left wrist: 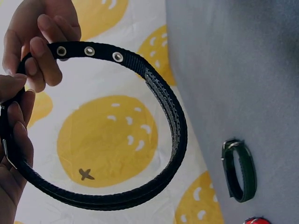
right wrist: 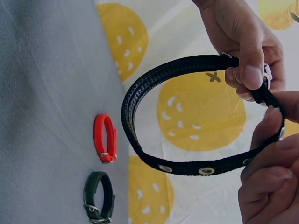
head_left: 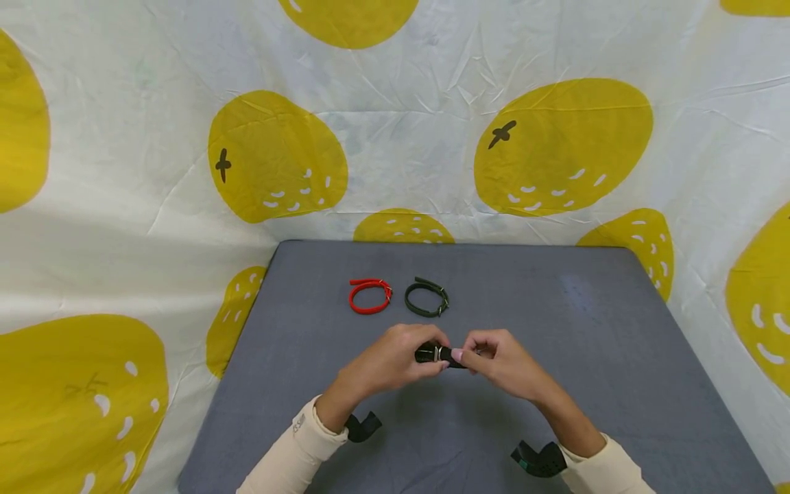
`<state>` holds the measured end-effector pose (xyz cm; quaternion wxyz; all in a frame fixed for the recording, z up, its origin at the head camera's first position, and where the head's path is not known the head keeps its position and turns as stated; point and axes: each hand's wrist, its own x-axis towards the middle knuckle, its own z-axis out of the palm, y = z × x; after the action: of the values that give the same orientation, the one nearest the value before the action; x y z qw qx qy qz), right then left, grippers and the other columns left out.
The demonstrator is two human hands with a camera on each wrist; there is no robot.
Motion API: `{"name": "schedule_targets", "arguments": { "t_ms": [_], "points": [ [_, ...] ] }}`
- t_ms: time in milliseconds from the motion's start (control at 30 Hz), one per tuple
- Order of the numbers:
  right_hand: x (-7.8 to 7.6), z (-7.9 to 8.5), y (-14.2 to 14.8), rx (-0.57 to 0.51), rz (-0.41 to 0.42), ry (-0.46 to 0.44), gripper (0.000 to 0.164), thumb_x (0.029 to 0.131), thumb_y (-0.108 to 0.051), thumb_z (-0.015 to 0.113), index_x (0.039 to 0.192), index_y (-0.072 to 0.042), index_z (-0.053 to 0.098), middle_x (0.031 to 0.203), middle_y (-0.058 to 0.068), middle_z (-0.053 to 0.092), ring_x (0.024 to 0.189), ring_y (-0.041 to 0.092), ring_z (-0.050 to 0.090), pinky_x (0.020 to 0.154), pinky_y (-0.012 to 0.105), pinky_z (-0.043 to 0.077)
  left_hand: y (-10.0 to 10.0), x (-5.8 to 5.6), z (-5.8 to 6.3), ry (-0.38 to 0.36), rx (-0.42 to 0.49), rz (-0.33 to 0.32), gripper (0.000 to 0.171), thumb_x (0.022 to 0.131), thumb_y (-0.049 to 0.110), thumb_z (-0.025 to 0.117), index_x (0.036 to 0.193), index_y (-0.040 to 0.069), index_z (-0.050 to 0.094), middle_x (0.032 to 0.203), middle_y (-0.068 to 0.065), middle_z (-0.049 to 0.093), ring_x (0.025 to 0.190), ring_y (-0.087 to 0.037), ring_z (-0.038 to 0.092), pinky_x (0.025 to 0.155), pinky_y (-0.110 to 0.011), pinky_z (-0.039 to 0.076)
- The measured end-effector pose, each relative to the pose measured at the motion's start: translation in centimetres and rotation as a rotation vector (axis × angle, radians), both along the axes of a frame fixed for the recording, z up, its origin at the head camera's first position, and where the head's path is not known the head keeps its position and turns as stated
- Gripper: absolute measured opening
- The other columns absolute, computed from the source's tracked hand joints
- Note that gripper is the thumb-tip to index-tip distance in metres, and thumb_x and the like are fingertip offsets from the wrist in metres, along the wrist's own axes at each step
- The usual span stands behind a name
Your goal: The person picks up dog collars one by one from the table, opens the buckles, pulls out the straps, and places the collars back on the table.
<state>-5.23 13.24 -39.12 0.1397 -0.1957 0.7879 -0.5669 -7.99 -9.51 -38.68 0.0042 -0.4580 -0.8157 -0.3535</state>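
Observation:
A black collar (left wrist: 180, 154) with metal eyelets hangs in a loop between both hands, above the table. My left hand (head_left: 404, 355) grips it by the buckle end; part of the metal buckle (right wrist: 267, 72) shows beside the thumb in the right wrist view. My right hand (head_left: 509, 363) pinches the strap close by, on the side with the eyelets. Fingers hide where the strap meets the buckle, so whether it is fastened I cannot tell. Beyond the hands, a red collar (head_left: 352, 302) and a dark green collar (head_left: 409, 302) lie looped on the table, both apart from the hands.
The grey-covered table (head_left: 296, 329) stretches under the hands and out to both sides. Behind it and along its sides hangs a white cloth (head_left: 407, 158) printed with large yellow fruit. Dark wrist mounts (head_left: 540, 461) stick out from the sleeves.

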Motion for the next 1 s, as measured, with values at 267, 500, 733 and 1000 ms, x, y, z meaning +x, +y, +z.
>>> {"name": "schedule_targets", "arguments": {
  "t_ms": [267, 500, 733, 1000],
  "points": [
    [-0.2, -0.1, 0.6, -0.086, 0.005, -0.007, 0.023, 0.095, -0.014, 0.057, 0.074, -0.004, 0.056, 0.056, -0.003, 0.041, 0.041, 0.007, 0.023, 0.036, 0.030, 0.025, -0.4, -0.2, 0.0, -0.012, 0.067, 0.010, 0.023, 0.084, 0.023, 0.073, 0.103, 0.016, 0.061, 0.093, 0.011, 0.063, 0.073, 0.004, 0.053, 0.066, -0.010, 0.045],
    [-0.2, 0.0, 0.9, -0.121, -0.025, -0.009, 0.025, 0.095, -0.012, 0.056, 0.077, 0.004, 0.054, 0.063, 0.011, 0.048, 0.043, 0.011, 0.031, 0.038, 0.030, 0.031, -0.6, -0.4, 0.1, 0.014, 0.051, 0.047, 0.026, 0.084, 0.025, 0.072, 0.106, 0.015, 0.060, 0.096, 0.008, 0.064, 0.081, 0.004, 0.056, 0.071, -0.010, 0.045],
    [-0.3, -0.2, 1.3, -0.192, -0.058, 0.043, 0.026, 0.097, -0.009, 0.053, 0.075, 0.005, 0.051, 0.061, 0.012, 0.046, 0.044, 0.017, 0.034, 0.040, 0.031, 0.036, -0.7, -0.5, 0.3, 0.072, 0.052, 0.093, 0.028, 0.084, 0.021, 0.073, 0.102, 0.013, 0.053, 0.093, 0.006, 0.061, 0.080, 0.000, 0.056, 0.073, -0.013, 0.047],
    [-0.5, -0.1, 1.7, -0.270, -0.122, 0.061, 0.024, 0.097, -0.006, 0.051, 0.073, -0.001, 0.051, 0.062, 0.010, 0.047, 0.044, 0.022, 0.036, 0.043, 0.036, 0.036, -1.0, -0.7, 0.2, 0.231, -0.025, 0.145, 0.028, 0.080, 0.021, 0.077, 0.085, 0.015, 0.051, 0.077, 0.008, 0.049, 0.066, -0.002, 0.041, 0.058, -0.012, 0.036]
  ]
}}
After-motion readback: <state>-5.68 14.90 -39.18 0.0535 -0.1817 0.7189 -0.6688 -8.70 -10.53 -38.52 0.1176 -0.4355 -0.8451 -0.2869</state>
